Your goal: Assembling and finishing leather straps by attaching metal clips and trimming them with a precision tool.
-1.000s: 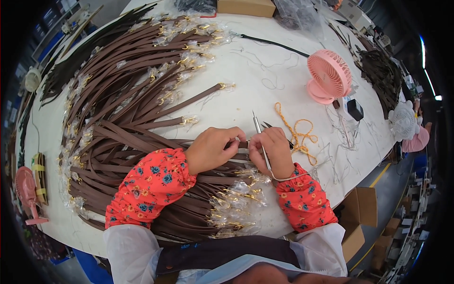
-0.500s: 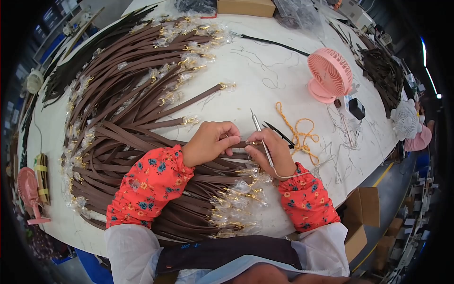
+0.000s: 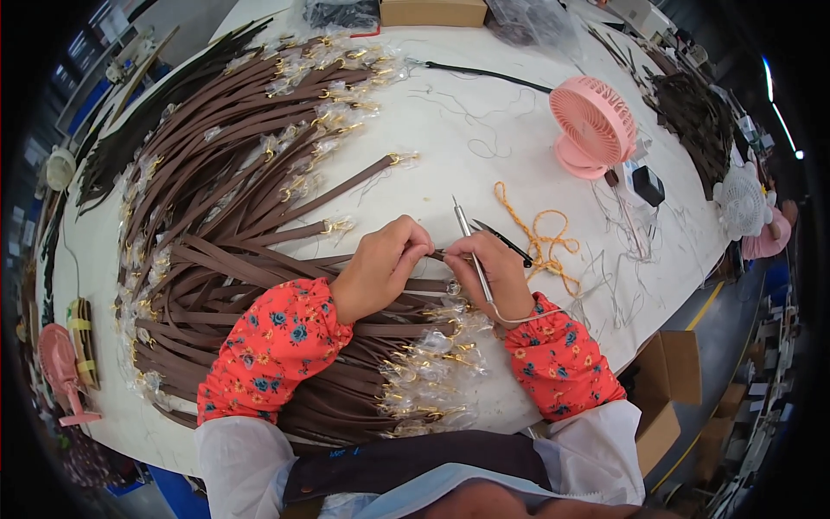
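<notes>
Right now my left hand [image 3: 380,272] pinches the end of 1 brown strap [image 3: 415,285] that runs left-right toward the surface's near edge; my right hand [image 3: 497,275], touching that end, clenches a thin metal tool [image 3: 471,246].

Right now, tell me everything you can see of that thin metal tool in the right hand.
The thin metal tool is a slim, silvery rod, pen-like, tapering to a fine point. It slants up and to the left, tip raised above the white table. The right hand grips its lower half, and a thin pale cord trails from its lower end past the wrist. Its point touches nothing that I can see.
</notes>
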